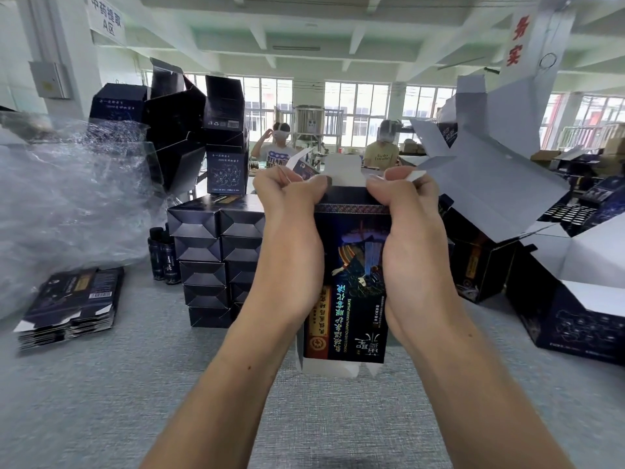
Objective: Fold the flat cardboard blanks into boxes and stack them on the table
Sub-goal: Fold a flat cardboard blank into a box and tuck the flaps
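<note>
Both hands raised over the grey surface (101,401), holding one dark navy printed cardboard box (351,275) upright between them, just above the surface. Print on its front panel read upside down.

Left hand (291,211): fingers curled, gripping the box's upper left corner, with a white side flap (299,160) sticking up past the knuckles. Right hand (406,214): fingers curled likewise on the upper right corner, a white flap tip (417,175) showing beside the thumb. A white top flap (345,174) stood upright between the two hands. White bottom flaps (333,367) hung unfolded at the lower end.

Stack of folded navy boxes (216,258) sat on the surface just behind and left of the held box, in two columns. Pile of flat navy cardboard blanks (71,302) lay at near left. Two small dark bottles (164,258) stood beside the stack. Crumpled clear plastic wrap (67,198) lay at far left. Larger navy cartons with open white flaps (490,184) piled at right. Two people (382,154) were seated in the background, detail too small to tell
</note>
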